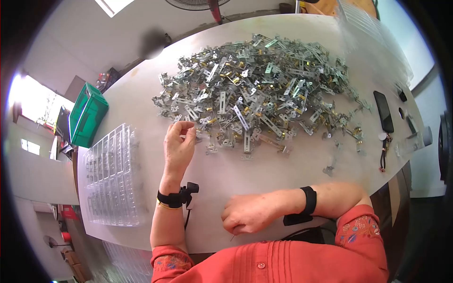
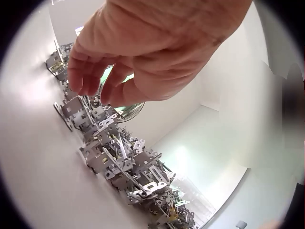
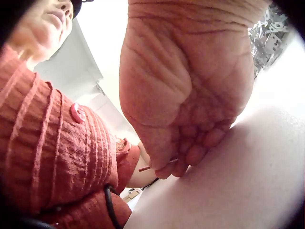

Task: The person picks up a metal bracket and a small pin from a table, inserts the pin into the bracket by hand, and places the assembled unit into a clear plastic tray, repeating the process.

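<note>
A large heap of small metal brackets (image 1: pixel 255 89), some with brass-coloured parts, is piled on the pale table. At its near left edge is my left hand (image 1: pixel 179 146), with bent fingers and the fingertips right by the outermost brackets. In the left wrist view, the fingers of the left hand (image 2: pixel 138 57) hang over the brackets (image 2: pixel 109 148), overlapping some of them. Close to the table's front edge, my right hand (image 1: pixel 250 212) has its fingers curled in. Between its thumb and fingers it pinches a thin reddish rod (image 3: pixel 144 169), mostly hidden by the hand (image 3: pixel 186 95).
Clear plastic trays (image 1: pixel 111 179) with compartments lie on the left, near a green bin (image 1: pixel 88 115). More clear trays (image 1: pixel 375 40) stand at the back right. A phone (image 1: pixel 383 111) and a black cord with a metal piece (image 1: pixel 382 153) lie on the right. One loose bracket (image 1: pixel 329 170) sits apart.
</note>
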A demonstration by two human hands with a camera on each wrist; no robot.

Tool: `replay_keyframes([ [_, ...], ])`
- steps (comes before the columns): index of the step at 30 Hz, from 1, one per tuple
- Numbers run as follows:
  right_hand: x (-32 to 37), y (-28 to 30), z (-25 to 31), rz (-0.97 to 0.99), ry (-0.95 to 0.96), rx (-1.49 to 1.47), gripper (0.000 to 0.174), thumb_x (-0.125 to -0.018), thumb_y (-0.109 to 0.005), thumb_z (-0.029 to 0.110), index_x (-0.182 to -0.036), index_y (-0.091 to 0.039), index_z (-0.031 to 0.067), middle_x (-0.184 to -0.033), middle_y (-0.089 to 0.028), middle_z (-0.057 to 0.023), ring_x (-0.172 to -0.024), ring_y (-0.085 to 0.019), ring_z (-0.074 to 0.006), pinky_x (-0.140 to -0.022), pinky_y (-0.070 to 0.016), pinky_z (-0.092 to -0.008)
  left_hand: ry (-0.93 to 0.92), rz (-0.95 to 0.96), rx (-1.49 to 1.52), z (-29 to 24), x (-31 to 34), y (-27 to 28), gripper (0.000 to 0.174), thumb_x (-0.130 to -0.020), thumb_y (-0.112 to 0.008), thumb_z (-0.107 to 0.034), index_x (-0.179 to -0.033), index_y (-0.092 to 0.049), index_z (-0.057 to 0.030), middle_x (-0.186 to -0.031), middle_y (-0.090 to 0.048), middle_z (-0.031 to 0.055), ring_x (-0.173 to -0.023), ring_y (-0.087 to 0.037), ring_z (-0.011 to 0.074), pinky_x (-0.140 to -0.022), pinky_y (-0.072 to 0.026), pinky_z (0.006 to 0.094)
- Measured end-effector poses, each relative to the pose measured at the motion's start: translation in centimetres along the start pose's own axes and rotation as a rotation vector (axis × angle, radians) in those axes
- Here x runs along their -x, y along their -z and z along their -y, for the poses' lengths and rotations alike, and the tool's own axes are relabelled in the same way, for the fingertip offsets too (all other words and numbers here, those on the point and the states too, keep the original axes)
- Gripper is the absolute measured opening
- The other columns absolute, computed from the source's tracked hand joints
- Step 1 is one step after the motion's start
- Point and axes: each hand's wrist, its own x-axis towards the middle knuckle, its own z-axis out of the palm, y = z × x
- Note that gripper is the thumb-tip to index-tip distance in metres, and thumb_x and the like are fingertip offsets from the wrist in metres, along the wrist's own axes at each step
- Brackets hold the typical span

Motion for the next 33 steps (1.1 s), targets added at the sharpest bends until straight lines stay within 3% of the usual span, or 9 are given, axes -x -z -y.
replay_keyframes([
  [4,-0.1,0.4,0.2,0.012,0.002,-0.010,0.012,-0.081,-0.064,0.014,-0.076,-0.066,0.0043,-0.082,-0.065,-0.0127,-0.086,-0.061,-0.0346,-0.074,-0.0478,-0.0441,0.044,-0.078,-0.052,1.0,-0.3,0.6,0.019,-0.091,-0.063,-0.009,-0.108,-0.069,-0.0018,-0.106,-0.062,0.0077,-0.084,-0.060,0.0152,-0.077,-0.0509,0.0291],
  [6,-0.1,0.8,0.3,0.096,-0.052,-0.050,0.011,-0.090,-0.062,0.017,-0.085,-0.065,0.0081,-0.088,-0.063,-0.0084,-0.092,-0.059,-0.0303,-0.082,-0.0439,-0.0440,0.058,-0.092,-0.071,0.7,-0.1,1.0,0.022,-0.089,-0.063,-0.007,-0.109,-0.068,-0.0021,-0.108,-0.062,0.0080,-0.084,-0.059,0.0155,-0.078,-0.0507,0.0293],
  [8,-0.1,0.9,0.4,0.102,-0.054,-0.059,0.011,-0.091,-0.062,0.017,-0.087,-0.065,0.0081,-0.089,-0.063,-0.0085,-0.094,-0.058,-0.0301,-0.083,-0.0437,-0.0439,0.112,0.011,-0.026,0.4,0.1,1.1,0.030,-0.083,-0.062,-0.004,-0.112,-0.068,-0.0022,-0.110,-0.062,0.0091,-0.098,-0.059,0.0153,-0.080,-0.0501,0.0272],
  [12,-0.2,1.1,0.5,0.104,-0.063,-0.077,0.010,-0.092,-0.063,0.018,-0.090,-0.064,0.0078,-0.090,-0.063,-0.0094,-0.094,-0.059,-0.0304,-0.085,-0.0438,-0.0440,0.030,0.001,-0.059,1.4,-0.1,0.6,0.031,-0.081,-0.064,-0.008,-0.111,-0.067,-0.0003,-0.112,-0.062,0.0086,-0.100,-0.058,0.0175,-0.080,-0.0513,0.0295],
  [16,-0.4,1.5,0.6,0.137,-0.091,-0.099,0.010,-0.092,-0.063,0.017,-0.091,-0.064,0.0071,-0.091,-0.063,-0.0104,-0.093,-0.059,-0.0316,-0.084,-0.0443,-0.0442,-0.021,-0.041,-0.088,2.1,-0.5,0.3,0.030,-0.084,-0.069,-0.016,-0.108,-0.064,0.0010,-0.097,-0.065,0.0152,-0.088,-0.063,0.0265,-0.079,-0.0515,0.0377],
  [17,-0.5,1.5,0.7,0.141,-0.104,-0.120,0.011,-0.092,-0.063,0.017,-0.091,-0.064,0.0067,-0.091,-0.063,-0.0109,-0.092,-0.060,-0.0323,-0.084,-0.0446,-0.0441,-0.052,-0.076,-0.077,2.0,-0.6,0.2,0.027,-0.085,-0.069,-0.015,-0.107,-0.064,0.0007,-0.087,-0.065,0.0152,-0.083,-0.064,0.0275,-0.076,-0.0516,0.0387],
  [21,-0.7,1.1,0.3,0.152,-0.108,-0.151,0.012,-0.092,-0.063,0.017,-0.090,-0.064,0.0051,-0.089,-0.063,-0.0120,-0.090,-0.060,-0.0333,-0.083,-0.0453,-0.0439,-0.021,-0.071,-0.031,2.0,-0.6,-0.1,0.026,-0.086,-0.068,-0.014,-0.109,-0.064,-0.0017,-0.079,-0.065,0.0116,-0.076,-0.063,0.0271,-0.072,-0.0513,0.0397],
  [28,-1.4,1.0,0.5,0.134,-0.161,-0.147,0.015,-0.089,-0.063,0.016,-0.091,-0.067,0.0019,-0.090,-0.066,-0.0158,-0.088,-0.064,-0.0347,-0.076,-0.0502,-0.0431,0.017,-0.041,-0.078,2.4,-1.0,-0.8,0.024,-0.087,-0.068,-0.018,-0.109,-0.066,-0.0077,-0.079,-0.068,0.0107,-0.075,-0.066,0.0283,-0.071,-0.0514,0.0412],
  [33,-2.4,1.5,1.3,0.162,-0.389,-0.222,0.018,-0.090,-0.063,0.019,-0.097,-0.069,0.0033,-0.091,-0.067,-0.0130,-0.086,-0.064,-0.0284,-0.077,-0.0500,-0.0394,0.027,-0.072,-0.144,2.6,-1.0,-1.0,0.021,-0.088,-0.068,-0.022,-0.104,-0.065,-0.0090,-0.078,-0.069,0.0111,-0.078,-0.067,0.0327,-0.073,-0.0517,0.0439],
])
